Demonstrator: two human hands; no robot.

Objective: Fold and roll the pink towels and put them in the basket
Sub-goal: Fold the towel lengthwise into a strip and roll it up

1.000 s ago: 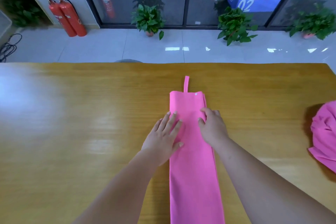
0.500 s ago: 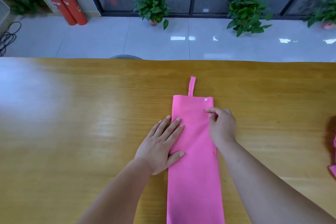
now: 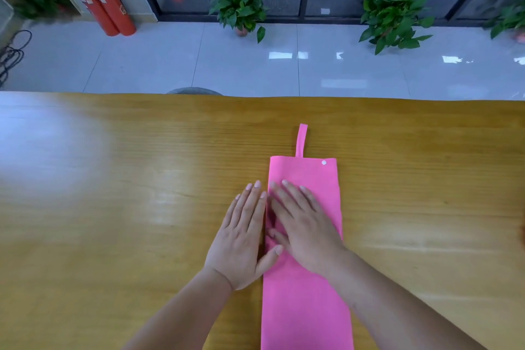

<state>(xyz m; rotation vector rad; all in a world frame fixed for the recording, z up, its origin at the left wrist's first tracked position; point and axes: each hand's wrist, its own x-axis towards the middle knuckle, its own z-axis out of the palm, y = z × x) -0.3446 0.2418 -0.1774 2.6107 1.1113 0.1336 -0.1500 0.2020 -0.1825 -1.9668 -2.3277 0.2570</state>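
A glossy yellow-brown wooden table [image 3: 113, 221] carries a pink towel [image 3: 306, 310] folded into a long narrow strip — its hanging loop [image 3: 301, 139] pointing to the far edge — and the left hand [image 3: 241, 239] flat beside it.

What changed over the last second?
The right hand let go of the right edge of the towel and moved left, now flat on it. The left hand slid to the left edge. The towel stays a folded strip on the table.
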